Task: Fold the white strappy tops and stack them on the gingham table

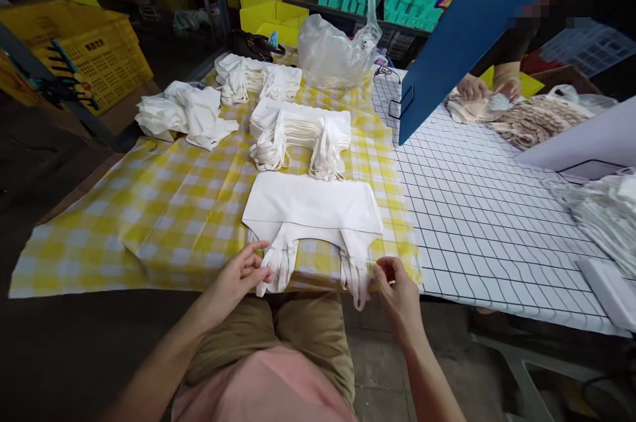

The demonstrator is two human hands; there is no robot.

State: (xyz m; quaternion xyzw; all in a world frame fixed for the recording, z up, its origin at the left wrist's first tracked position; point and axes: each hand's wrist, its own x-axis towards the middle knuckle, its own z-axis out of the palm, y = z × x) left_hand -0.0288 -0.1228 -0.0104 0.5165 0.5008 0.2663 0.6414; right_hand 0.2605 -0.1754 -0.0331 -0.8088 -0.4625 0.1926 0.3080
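A small pile of white strappy tops (313, 203) lies flat at the near edge of the yellow checked tablecloth (169, 203), straps toward me. My left hand (243, 269) is at the left straps, its fingertips touching or almost touching them, with fingers loosely bent and apart. Just right of the right straps, my right hand (397, 286) has its thumb and index finger apart; whether it touches the fabric is hard to tell. Right behind this pile sits a thicker stack of folded white tops (303, 124), its straps bunched in two clumps.
Farther back are another white stack (258, 77), a loose white heap (186, 110) and a clear plastic bag (335, 48). A blue divider panel (457, 38) stands on the white gridded table (457, 210). Beyond it, a co-worker's hands (489, 87) handle beige fabric.
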